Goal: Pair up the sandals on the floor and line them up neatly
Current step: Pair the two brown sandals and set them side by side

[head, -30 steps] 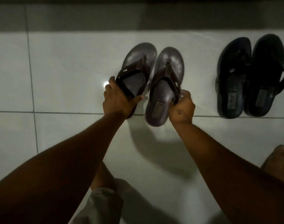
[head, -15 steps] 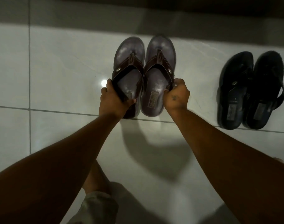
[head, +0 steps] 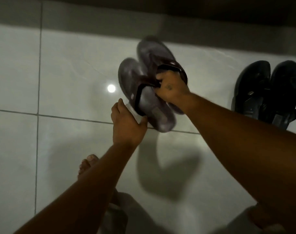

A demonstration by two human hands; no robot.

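Note:
Two brown flip-flop sandals overlap side by side just above the tiled floor, toes pointing away and tilted left. The left brown sandal sits slightly over the right brown sandal. My right hand is closed around the straps of both. My left hand lies beside the left sandal's heel with fingers apart, only the thumb touching its edge. A pair of black sandals lies together on the floor at the right. The brown sandals are motion-blurred.
White floor tiles with dark grout lines spread all around. A dark wall base runs along the top. My bare foot stands at lower left. A bright lamp reflection shines on the tile left of the brown sandals.
My right hand has shifted onto the straps of both brown sandals. My left hand has let go of the left sandal's strap and dropped toward its heel. The pair has swung leftward.

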